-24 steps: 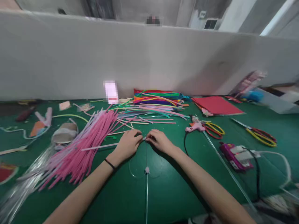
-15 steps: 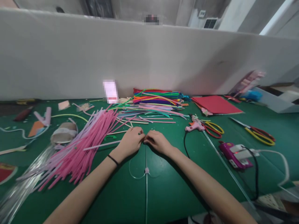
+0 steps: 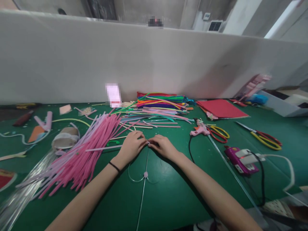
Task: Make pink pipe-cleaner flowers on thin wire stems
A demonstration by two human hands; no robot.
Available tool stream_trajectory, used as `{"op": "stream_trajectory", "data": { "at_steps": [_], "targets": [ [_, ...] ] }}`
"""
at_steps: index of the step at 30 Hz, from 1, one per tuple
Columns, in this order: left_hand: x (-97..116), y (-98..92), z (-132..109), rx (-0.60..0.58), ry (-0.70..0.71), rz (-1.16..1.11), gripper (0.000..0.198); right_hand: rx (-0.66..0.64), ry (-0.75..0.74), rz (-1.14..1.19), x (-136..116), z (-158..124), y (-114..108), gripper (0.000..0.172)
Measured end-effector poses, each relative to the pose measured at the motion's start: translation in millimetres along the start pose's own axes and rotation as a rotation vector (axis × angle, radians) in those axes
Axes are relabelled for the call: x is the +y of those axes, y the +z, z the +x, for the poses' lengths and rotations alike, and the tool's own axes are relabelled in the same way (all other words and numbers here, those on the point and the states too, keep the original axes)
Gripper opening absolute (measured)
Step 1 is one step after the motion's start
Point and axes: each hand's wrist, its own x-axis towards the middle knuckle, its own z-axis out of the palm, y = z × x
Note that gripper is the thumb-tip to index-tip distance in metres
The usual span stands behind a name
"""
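Observation:
My left hand (image 3: 133,142) and my right hand (image 3: 163,147) meet fingertip to fingertip over the table, both pinching. Between them is the top of a thin wire stem (image 3: 142,192), with a small lilac bit showing at the fingertips. Lower down, the stem carries a small lilac knot (image 3: 145,175). From this knot thin pale loops (image 3: 134,180) curve out to both sides, the right one only faintly visible. The stem runs toward me and leaves the lower edge of the view. My fingers partly hide what they grip.
Pink pipe cleaners (image 3: 101,141) lie left of my hands, colourful bundles (image 3: 161,101) behind. At right are a pink glue gun (image 3: 200,130), scissors (image 3: 267,139), a purple power strip (image 3: 240,160) with cords, and red sheets (image 3: 222,109). A tape roll (image 3: 66,138) sits left.
The stem's lower end and the lilac knot have swung to the left, so the stem now slants. Both hands stay pinched together at its top, and a lilac bit shows more clearly there.

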Motion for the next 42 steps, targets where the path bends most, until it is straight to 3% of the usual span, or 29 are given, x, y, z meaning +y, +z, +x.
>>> {"op": "stream_trajectory", "data": {
  "at_steps": [8, 12, 16, 21, 28, 31, 35, 42],
  "targets": [
    [18, -11.3, 1, 0.151, -0.015, 0.184, 0.021, 0.021, -0.006, -0.026, -2, -1, -3, 0.015],
    [25, -11.1, -5, 0.053, 0.042, 0.182, 0.024, 0.041, 0.007, 0.017, -1, 0, -4, 0.01],
    [25, -1.8, -10, -0.014, -0.05, 0.107, 0.018, 0.057, 0.057, 0.049, 2, 2, -2, 0.008],
    [24, 4.9, -7, -0.03, -0.163, -0.071, 0.017, 0.033, 0.084, 0.14, 2, 2, -2, 0.006],
    [22, 6.6, -3, 0.005, -0.264, -0.323, 0.012, 0.009, 0.105, 0.268, -1, 1, -6, 0.021],
    [22, 6.1, -4, -0.02, -0.249, -0.312, 0.012, 0.004, 0.08, 0.211, -3, 2, -6, 0.026],
    [24, 6.2, -4, -0.055, -0.207, -0.174, 0.014, 0.046, 0.129, 0.19, -5, 6, -3, 0.007],
    [21, 6.6, -3, -0.071, -0.207, -0.164, 0.019, 0.061, 0.149, 0.136, -1, 6, -8, 0.016]
  ]
}}
